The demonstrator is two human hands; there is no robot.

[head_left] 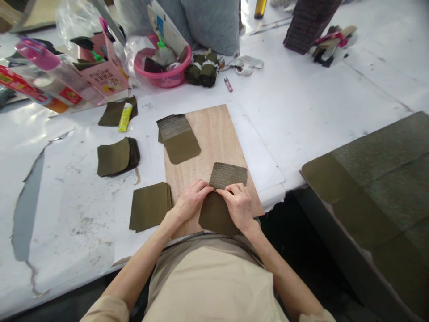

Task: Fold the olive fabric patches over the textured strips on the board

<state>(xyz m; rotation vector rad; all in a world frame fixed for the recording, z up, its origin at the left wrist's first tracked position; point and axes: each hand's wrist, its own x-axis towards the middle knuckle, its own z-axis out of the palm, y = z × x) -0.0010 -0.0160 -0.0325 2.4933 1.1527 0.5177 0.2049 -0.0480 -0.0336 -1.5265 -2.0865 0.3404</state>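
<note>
A piece of olive fabric (pixel 217 216) with a grey ribbed upper part lies across the near right of a thin wooden board (pixel 214 129). My left hand (pixel 193 197) pinches it at the left end of the line where the two parts meet. Close beside, my right hand (pixel 239 203) pinches the same line, thumb and fingers pressed together. Farther up the board rests a similar two-tone fabric piece (pixel 183 145). Left of the board, near my left forearm, is a stack of square olive fabric pieces (pixel 149 206).
More olive fabric stacks (pixel 114 157) and a yellow tube (pixel 125 117) lie to the left. Behind stand a pink basket (pixel 164 79), olive rolls (pixel 208 71) and small pink thread snips (pixel 228 84). Large olive-grey panels (pixel 375 192) lie at right, across a dark gap.
</note>
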